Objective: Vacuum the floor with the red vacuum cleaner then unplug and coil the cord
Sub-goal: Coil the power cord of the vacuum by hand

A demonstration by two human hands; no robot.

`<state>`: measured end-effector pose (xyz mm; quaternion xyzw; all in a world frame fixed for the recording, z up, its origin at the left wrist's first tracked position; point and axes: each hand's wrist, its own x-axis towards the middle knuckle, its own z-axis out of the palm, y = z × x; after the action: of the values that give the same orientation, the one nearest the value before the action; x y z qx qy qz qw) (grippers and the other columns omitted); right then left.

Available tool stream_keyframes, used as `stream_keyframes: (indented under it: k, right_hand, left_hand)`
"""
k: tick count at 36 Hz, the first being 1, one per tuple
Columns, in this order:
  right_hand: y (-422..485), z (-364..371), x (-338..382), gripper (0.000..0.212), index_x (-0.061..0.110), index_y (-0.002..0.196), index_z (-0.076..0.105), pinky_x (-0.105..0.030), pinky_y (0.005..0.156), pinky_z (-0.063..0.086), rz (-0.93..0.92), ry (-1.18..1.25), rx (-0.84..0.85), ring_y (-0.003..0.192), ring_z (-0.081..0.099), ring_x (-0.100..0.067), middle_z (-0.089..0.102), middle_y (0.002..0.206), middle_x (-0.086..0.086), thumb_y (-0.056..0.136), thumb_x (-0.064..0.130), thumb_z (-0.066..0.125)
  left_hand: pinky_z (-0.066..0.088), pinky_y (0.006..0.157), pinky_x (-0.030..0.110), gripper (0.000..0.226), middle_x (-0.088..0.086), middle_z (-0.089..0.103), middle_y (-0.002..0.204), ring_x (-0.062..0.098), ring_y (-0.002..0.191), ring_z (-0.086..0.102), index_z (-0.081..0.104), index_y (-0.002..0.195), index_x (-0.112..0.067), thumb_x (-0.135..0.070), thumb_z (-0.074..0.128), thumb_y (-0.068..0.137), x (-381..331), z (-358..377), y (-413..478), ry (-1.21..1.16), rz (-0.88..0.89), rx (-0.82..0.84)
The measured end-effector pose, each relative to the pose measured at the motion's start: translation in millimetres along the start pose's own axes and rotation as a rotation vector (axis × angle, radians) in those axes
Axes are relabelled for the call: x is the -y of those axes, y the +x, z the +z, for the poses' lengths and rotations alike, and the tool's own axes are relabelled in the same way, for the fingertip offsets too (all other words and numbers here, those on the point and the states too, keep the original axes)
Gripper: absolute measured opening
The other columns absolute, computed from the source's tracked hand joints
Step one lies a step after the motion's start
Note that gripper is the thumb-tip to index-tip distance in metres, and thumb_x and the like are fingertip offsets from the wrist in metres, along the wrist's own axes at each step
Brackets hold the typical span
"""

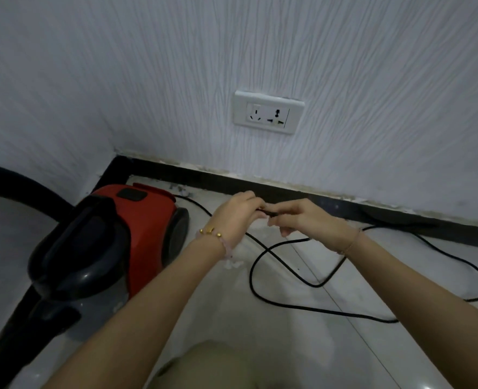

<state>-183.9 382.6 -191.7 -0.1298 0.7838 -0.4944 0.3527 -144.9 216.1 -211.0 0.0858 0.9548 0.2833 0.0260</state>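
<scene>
The red vacuum cleaner (136,234) with its black handle and hose stands on the floor at the left, near the wall corner. Its black cord (372,314) lies in loose loops across the pale floor tiles to the right. My left hand (236,211) and my right hand (297,219) meet above the floor just in front of the black baseboard, both pinching a short black piece of the cord between them. The white wall socket (268,112) above them has nothing plugged into it.
A black baseboard (316,193) runs along the textured white wall. The black hose (21,183) arcs off to the left edge. My knee in beige cloth (218,366) shows at the bottom centre.
</scene>
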Motion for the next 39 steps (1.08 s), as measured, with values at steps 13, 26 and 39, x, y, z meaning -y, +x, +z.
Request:
stream_keyframes:
  k: [13, 26, 39]
  right_hand:
    - [21, -1, -58, 0.009, 0.019, 0.086, 0.071, -0.013, 0.082, 0.052, 0.006, -0.021, -0.087, 0.088, 0.066, -0.001, 0.071, 0.098, 0.004, 0.085, 0.011, 0.067]
    - [10, 18, -84, 0.017, 0.003, 0.103, 0.065, -0.028, 0.073, 0.056, 0.006, 0.269, -0.391, 0.068, 0.058, -0.014, 0.059, 0.073, -0.008, 0.095, 0.008, 0.052]
    - [10, 72, -40, 0.021, 0.024, 0.105, 0.068, -0.016, 0.047, 0.037, -0.114, 0.022, -0.337, 0.043, 0.041, -0.001, 0.052, 0.055, 0.004, 0.097, 0.02, 0.05]
  left_hand:
    - [0.046, 0.07, 0.019, 0.015, 0.005, 0.064, 0.077, 0.014, 0.074, 0.059, 0.066, 0.093, -0.004, -0.01, 0.052, 0.092, 62, -5, -23, -0.372, -0.386, -0.502]
    - [0.055, 0.071, 0.034, 0.028, 0.002, 0.061, 0.081, 0.019, 0.066, 0.062, 0.048, 0.108, -0.025, -0.002, 0.04, 0.094, 65, 18, -28, -0.818, -0.648, -0.317]
    - [0.052, 0.089, 0.035, 0.057, 0.002, 0.065, 0.107, 0.017, 0.101, 0.065, 0.046, 0.118, -0.028, -0.018, 0.078, 0.072, 26, 21, -31, -1.155, -0.544, -0.254]
